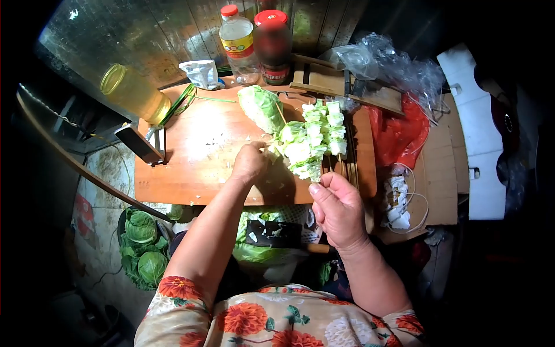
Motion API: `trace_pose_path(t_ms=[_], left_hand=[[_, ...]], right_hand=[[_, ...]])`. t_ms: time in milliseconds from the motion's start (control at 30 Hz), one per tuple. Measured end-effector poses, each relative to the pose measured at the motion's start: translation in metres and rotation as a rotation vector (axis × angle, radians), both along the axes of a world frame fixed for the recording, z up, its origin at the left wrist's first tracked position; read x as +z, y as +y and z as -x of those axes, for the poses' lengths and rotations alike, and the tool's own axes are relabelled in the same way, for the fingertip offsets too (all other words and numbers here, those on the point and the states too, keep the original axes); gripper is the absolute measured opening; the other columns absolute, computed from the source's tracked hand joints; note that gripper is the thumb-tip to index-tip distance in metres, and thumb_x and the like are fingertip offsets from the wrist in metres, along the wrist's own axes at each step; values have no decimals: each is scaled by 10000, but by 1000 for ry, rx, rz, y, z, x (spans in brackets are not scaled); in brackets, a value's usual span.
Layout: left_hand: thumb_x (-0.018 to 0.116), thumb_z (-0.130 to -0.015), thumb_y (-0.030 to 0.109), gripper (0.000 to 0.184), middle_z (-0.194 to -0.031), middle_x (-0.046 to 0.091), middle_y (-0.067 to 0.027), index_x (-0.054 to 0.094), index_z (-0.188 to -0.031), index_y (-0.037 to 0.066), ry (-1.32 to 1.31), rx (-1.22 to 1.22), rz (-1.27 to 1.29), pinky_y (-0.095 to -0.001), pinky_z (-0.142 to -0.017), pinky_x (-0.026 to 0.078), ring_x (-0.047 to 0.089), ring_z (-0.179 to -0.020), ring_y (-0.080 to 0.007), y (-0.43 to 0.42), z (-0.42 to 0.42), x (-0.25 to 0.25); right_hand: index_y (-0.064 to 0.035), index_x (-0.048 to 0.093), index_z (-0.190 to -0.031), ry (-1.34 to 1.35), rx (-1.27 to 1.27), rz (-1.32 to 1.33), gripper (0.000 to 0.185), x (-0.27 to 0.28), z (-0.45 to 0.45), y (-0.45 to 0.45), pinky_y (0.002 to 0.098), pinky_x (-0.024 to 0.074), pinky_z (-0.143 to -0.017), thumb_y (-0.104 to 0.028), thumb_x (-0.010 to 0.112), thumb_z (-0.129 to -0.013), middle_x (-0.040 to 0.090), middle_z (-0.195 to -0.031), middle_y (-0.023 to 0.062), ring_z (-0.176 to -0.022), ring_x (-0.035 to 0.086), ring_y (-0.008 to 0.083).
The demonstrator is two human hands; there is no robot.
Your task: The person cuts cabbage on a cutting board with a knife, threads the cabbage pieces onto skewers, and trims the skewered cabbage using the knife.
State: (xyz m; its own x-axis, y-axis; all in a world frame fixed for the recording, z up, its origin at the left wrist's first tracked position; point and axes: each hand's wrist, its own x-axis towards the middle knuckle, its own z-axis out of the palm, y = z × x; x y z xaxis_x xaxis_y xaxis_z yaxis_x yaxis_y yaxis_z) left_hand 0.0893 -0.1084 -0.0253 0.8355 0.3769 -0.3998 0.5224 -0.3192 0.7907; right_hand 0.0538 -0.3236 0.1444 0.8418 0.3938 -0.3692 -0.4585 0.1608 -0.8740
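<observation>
Cut cabbage pieces on skewers [312, 133] lie at the right of the wooden board [191, 168]. My right hand [340, 208] pinches the near end of one cabbage skewer at the board's front edge. Beside the cut pieces on their left, my left hand [251, 162] has its fingers bent against the board; what they hold, if anything, is hidden. A piece of cabbage head [260, 109] sits just beyond my left hand. Several bare sticks [350, 168] lie along the right side of the cut pieces.
An oil jar [139, 98] and a phone on a stand [139, 143] are at the left. A bottle [238, 49] and a red-lidded jar [273, 49] stand behind. A cleaver [274, 233] lies below the board. Red plastic [399, 130] is at the right.
</observation>
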Motion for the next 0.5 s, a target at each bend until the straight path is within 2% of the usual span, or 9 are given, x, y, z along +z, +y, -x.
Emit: trace_pose_path(t_ms=[33,67,167,300,367,400,433,467,500], left_hand=[[693,-764,203,355,-853,671,-215,649,-1019,-40,-7,-44,-94,-349,-750,520,664,-775,-293,-3,1,12],[693,-764,203,355,-853,671,-215,649,-1019,-40,-7,-49,-92,-349,-750,520,664,-775,-293,-5,0,22],[724,-711,195,302,-818,667,-215,652,-893,-35,90,-75,-80,-369,-727,524,662,-777,-303,-8,-1,32],[740,-691,209,353,-827,663,-210,631,-925,-31,24,-158,-237,-366,-735,523,660,-770,-289,-23,2,40],[755,-684,207,403,-847,658,-206,586,-962,-32,-110,-62,-218,-369,-731,526,659,-766,-297,-34,5,35],[755,-684,207,403,-847,658,-206,586,-962,-32,-110,-62,-217,-369,-731,526,659,-766,-297,-32,2,7],[759,-680,199,413,-851,659,-187,568,-966,-31,-198,70,112,-363,-721,528,659,-759,-288,-28,-3,-39],[763,-676,190,424,-855,660,-167,551,-969,-31,-282,203,442,-357,-711,531,658,-751,-278,-25,-5,-64],[763,-676,190,424,-855,660,-167,551,-969,-31,-283,204,442,-357,-711,531,658,-751,-278,-26,-2,-42]], right_hand=[[-29,546,-870,-5,1,3,94,1,0,-2,180,352,-469,-108,577,-910,499,-653,-35,-516,431,29],[-29,545,-869,-9,1,5,94,2,-1,-3,180,352,-470,-107,577,-909,498,-652,-35,-516,430,29],[-27,547,-866,-19,15,0,94,2,-1,-7,181,352,-473,-105,575,-910,497,-645,-33,-516,431,29],[-23,551,-868,-36,31,11,94,3,0,-9,182,351,-474,-104,573,-912,495,-635,-34,-518,432,29],[-23,551,-863,-27,35,30,98,5,0,-9,182,352,-477,-105,570,-914,494,-626,-35,-520,433,29],[-23,551,-863,-27,35,31,98,5,1,-9,182,352,-477,-105,570,-914,494,-626,-35,-520,433,29],[-23,549,-860,-31,39,37,101,4,1,-9,181,351,-477,-106,570,-914,495,-625,-34,-520,431,28],[-24,548,-857,-35,43,44,104,4,2,-9,180,351,-478,-108,571,-914,496,-624,-34,-520,430,28],[-24,548,-857,-35,44,44,104,3,2,-8,180,351,-478,-108,571,-914,496,-624,-34,-520,430,28]])
